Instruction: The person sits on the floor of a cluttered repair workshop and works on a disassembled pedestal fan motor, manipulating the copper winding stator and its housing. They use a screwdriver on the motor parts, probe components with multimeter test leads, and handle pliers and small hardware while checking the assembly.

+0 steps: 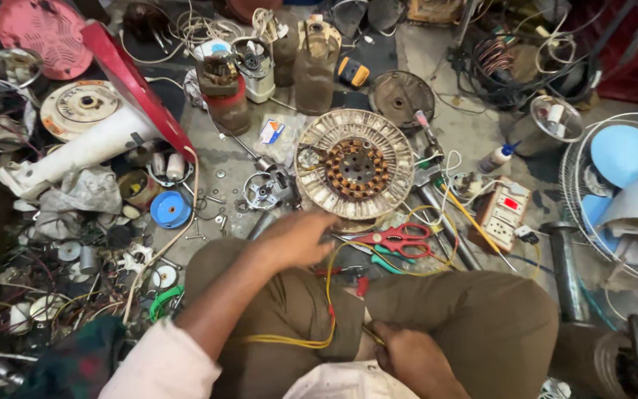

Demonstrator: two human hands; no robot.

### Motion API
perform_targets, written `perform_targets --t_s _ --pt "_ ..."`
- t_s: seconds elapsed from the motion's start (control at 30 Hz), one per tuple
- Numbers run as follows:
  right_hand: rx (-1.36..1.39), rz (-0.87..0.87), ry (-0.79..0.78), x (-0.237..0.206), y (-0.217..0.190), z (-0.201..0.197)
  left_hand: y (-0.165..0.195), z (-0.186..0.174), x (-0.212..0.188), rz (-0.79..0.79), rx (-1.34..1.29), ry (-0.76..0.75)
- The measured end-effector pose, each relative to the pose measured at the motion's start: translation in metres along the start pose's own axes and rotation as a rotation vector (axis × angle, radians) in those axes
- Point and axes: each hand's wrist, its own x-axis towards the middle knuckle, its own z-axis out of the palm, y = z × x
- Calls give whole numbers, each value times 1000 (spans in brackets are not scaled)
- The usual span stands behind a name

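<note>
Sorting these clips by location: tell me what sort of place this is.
Probably a small repair workshop for fans and electric motors, worked on the floor. A stripped motor stator lies among loose screws and wires, a caged fan stands at the right, and red scissors lie by the left hand.

Left hand (297, 238) hemmed: round motor stator (354, 164) ahead, red-handled scissors (400, 239) right, scattered screws left; little bare floor.

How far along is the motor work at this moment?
Done: the round motor lies opened on the floor, rusty core exposed. In hand: the left hand reaches toward it, beside the red scissors; the right hand holds the yellow wires at the lap. Left: the wires hang loose, motor uncovered.
</note>
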Motion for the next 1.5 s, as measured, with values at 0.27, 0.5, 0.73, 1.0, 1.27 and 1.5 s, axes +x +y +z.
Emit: perform_targets --t_s 0.27,0.5,0.73,1.0,1.27,1.5 --pt "52 54 -15 24 13 10 5 26 99 -161 31 334" --pt "-33 145 -196 40 23 19 -18 47 107 26 -35 631" --pt "60 116 -241 44 26 13 -13 53 120 2 -33 564" --pt "123 55 -387 53 27 -12 -13 50 126 -6 -74 599" --pt "72 43 -428 55 16 -30 -16 47 125 -17 -103 557" --pt "123 76 240 74 56 -80 -15 48 124 54 -30 590"
